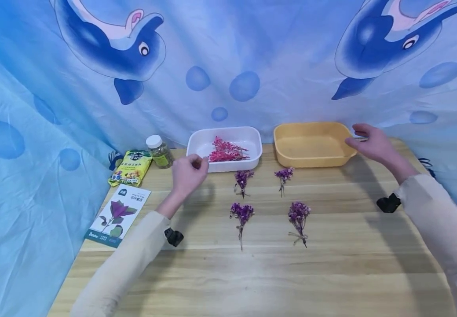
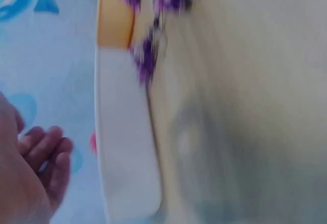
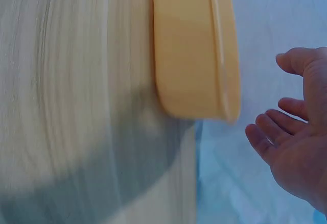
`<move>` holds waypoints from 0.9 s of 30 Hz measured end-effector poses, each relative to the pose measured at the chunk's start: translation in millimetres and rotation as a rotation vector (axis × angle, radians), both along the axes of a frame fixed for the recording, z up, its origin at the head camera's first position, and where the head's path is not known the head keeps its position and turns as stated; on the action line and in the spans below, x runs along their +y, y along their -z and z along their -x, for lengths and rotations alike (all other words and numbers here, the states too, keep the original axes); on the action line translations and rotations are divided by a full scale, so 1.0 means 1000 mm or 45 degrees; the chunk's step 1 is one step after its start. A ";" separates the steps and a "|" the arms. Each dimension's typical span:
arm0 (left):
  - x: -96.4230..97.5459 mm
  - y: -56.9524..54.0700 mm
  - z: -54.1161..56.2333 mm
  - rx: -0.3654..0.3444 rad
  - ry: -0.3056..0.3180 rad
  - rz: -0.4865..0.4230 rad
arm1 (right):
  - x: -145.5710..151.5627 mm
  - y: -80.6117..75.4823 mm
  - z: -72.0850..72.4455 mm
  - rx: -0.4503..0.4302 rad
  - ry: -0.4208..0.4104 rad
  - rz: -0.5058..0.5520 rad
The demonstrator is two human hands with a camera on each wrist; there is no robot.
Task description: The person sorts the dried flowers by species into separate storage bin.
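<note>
Left hand (image 1: 188, 176), empty and loosely curled, is hovering beside the white tub (image 1: 250, 162), right hand (image 1: 375, 143), thumb and fingers apart, beside the yellow tub (image 1: 316, 161), any low pull-back risking crushing the purple flowers (image 1: 244, 177) in front.

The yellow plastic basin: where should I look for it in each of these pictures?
Head: yellow plastic basin right of centre, at the table's far side, between the white basin and the right hand.
Left wrist: at the top edge, left of centre, cut off.
Right wrist: upper middle, cut off by the top edge.
Shared landmark: the wood-grain tabletop.
</note>
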State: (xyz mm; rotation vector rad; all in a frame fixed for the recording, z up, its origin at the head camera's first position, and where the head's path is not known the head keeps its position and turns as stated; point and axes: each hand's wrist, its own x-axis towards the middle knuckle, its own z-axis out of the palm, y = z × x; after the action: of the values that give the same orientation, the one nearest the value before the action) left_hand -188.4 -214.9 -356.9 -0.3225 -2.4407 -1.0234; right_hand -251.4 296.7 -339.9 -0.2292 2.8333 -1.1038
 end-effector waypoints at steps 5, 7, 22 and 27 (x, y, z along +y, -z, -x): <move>0.022 0.008 -0.016 -0.416 0.123 -0.062 | 0.011 0.007 0.003 -0.175 -0.034 0.017; 0.031 0.014 -0.017 -0.497 0.167 -0.032 | 0.012 0.009 0.005 -0.215 -0.064 0.037; 0.080 0.036 -0.010 -0.705 0.119 0.350 | 0.013 0.024 0.015 -0.346 -0.125 -0.105; 0.084 0.041 -0.008 -0.712 0.099 0.382 | 0.011 0.032 0.016 -0.339 -0.098 -0.125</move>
State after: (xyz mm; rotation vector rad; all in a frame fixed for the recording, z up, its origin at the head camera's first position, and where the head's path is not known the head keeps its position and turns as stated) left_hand -180.1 -131.1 -397.9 -0.2528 -3.1204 -0.8593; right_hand -267.2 307.9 -371.8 -0.1677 2.6104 -0.9028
